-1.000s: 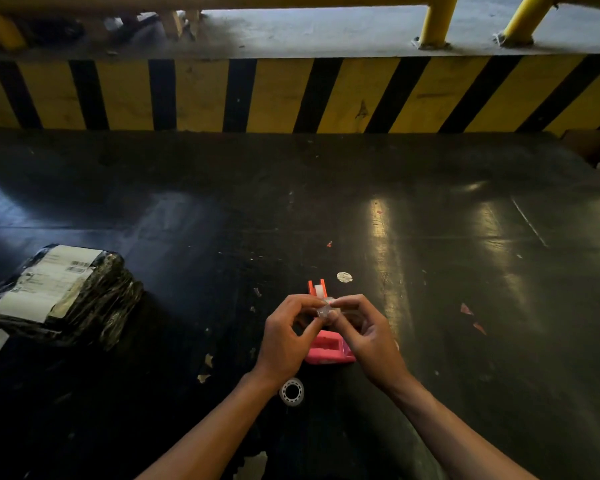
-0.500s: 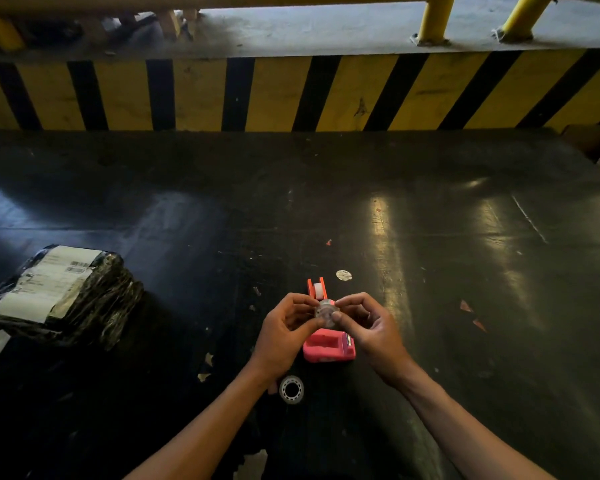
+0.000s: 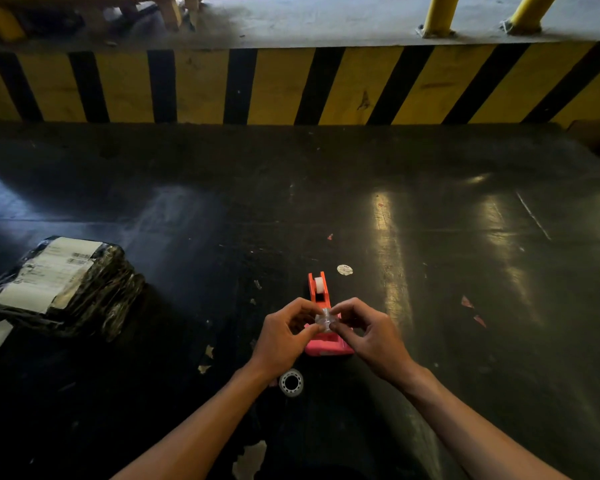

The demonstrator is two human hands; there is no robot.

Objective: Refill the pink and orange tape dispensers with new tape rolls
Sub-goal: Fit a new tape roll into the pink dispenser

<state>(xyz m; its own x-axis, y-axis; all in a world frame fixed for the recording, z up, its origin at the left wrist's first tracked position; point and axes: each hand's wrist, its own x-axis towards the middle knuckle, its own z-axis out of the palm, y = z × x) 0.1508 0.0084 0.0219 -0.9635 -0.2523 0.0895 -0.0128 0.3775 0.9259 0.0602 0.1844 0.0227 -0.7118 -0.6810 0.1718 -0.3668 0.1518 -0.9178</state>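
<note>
A small clear tape roll (image 3: 324, 321) is pinched between the fingers of the left hand (image 3: 282, 341) and right hand (image 3: 371, 337), held just above the pink dispenser (image 3: 328, 346), which is set on the surface (image 3: 430, 271) right below.

There is 1 view, worn on the person's head, looking forward and down across the dark tabletop (image 3: 430, 306) toward the striped barrier (image 3: 291, 84); both forearms enter from the bottom edge, close below the lens.
</note>
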